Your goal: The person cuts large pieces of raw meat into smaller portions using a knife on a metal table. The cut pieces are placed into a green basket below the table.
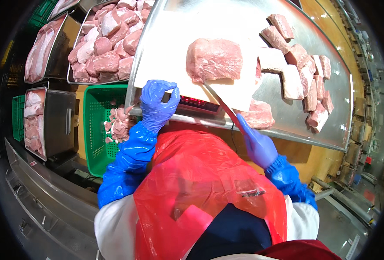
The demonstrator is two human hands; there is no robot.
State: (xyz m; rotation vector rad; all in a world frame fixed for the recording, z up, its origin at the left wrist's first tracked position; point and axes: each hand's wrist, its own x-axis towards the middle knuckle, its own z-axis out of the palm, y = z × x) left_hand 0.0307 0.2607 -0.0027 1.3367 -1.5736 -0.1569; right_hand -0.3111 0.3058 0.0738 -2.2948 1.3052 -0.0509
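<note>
A large piece of raw pink meat (215, 58) lies on the white cutting board (174, 56). My right hand (259, 145), in a blue glove, is closed round the red handle of a knife (220, 102). The blade points up and left, its tip at the lower edge of the meat. By the lower left edge of the board is my left hand (159, 104), also blue-gloved and apart from the meat. Its fingers curl toward the thumb in a pinch; whether anything is between them I cannot make out. Under the board's front edge a scale display (198, 103) glows red.
Several meat pieces (291, 82) lie on the steel table (330, 134) to the right, one (259, 115) near my right hand. At left are a green basket (94, 151) with scraps, a tray (70, 73) heaped with meat, and steel bins (55, 125).
</note>
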